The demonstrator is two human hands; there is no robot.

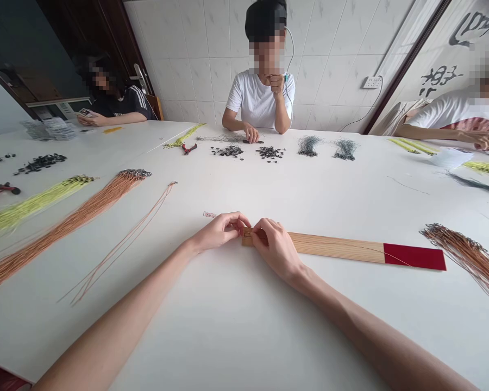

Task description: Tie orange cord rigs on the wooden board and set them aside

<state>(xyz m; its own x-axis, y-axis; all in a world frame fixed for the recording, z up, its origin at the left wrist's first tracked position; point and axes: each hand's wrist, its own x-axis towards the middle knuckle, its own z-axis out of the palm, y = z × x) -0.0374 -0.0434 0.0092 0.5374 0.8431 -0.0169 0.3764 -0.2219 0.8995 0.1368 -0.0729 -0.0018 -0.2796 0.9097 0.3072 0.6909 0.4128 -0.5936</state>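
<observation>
A long wooden strip (338,247) with a red right end (414,257) lies flat on the white table (236,326). My left hand (220,231) and my right hand (274,245) meet at the strip's left end, both with fingers pinched. A thin orange cord (367,247) runs along the strip toward the red end, and my fingers appear to hold its left end, though the tip is hidden. A small clear item (209,214) lies just beyond my left hand.
Bundles of orange cords (65,222) and yellow-green cords (32,203) fan out at left, another orange bundle (468,258) at right. Loose cords (122,244), black parts (269,152), dark wire bundles (309,145) and red pliers (189,147) lie farther off. Three people sit around the table.
</observation>
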